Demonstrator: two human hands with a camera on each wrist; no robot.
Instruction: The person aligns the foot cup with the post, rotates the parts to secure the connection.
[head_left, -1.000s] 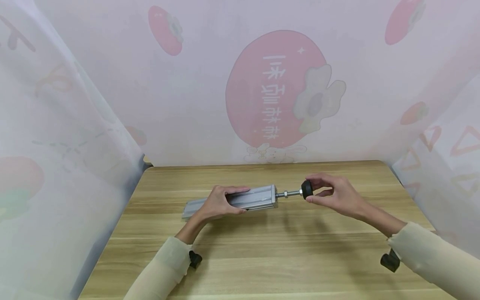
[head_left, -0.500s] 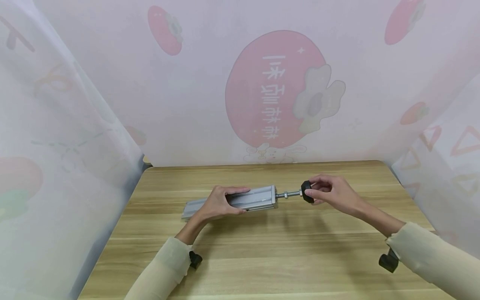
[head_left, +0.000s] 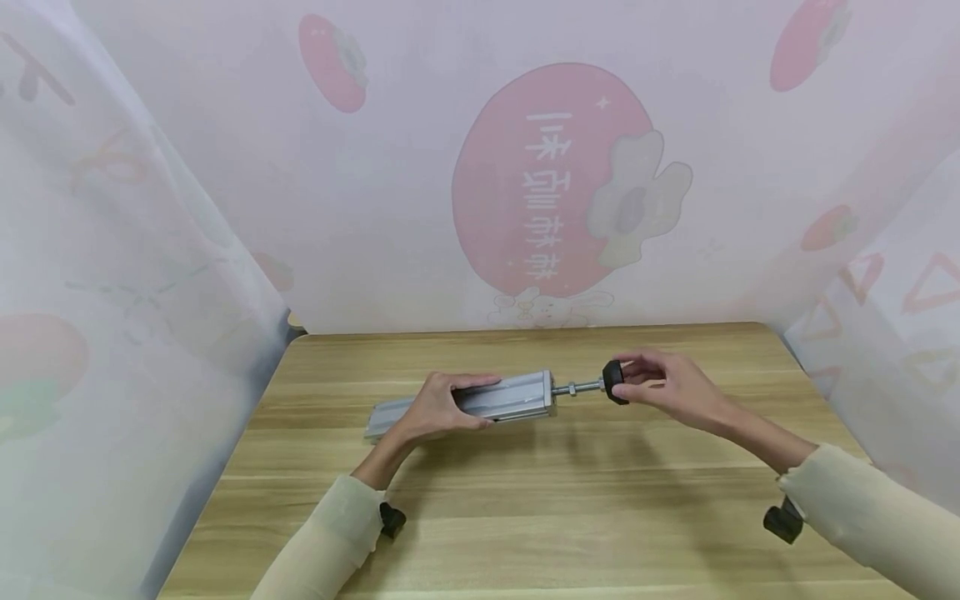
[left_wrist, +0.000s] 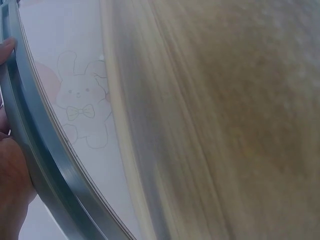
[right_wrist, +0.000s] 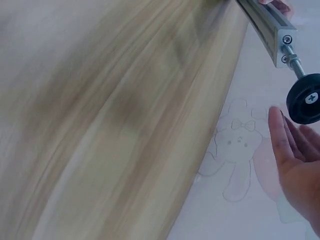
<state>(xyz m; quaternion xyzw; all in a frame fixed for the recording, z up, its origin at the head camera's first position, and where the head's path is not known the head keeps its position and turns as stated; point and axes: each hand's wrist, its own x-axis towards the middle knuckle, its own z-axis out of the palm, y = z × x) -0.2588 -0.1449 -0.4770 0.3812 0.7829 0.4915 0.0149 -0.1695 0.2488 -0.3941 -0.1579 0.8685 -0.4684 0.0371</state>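
A grey aluminium profile is held across the table, its left end low and its right end raised. My left hand grips it around the middle, thumb on the near side and fingers over the far side. From its right end juts a threaded rod with a nut, ending in a black levelling foot. At that foot my right hand pinches with thumb below and fingers above. The right wrist view shows the round levelling foot with a cross-head screw at its centre and fingers close under its rim.
A wood-grain table lies beneath both hands. Pale printed curtains with strawberry and rabbit drawings hang behind it and at both sides. Small black devices are fastened under the sleeves.
My right thumb has moved up over the black foot and then slightly lower again, while the foot's tilt has changed. The left hand and the profile have stayed in place.
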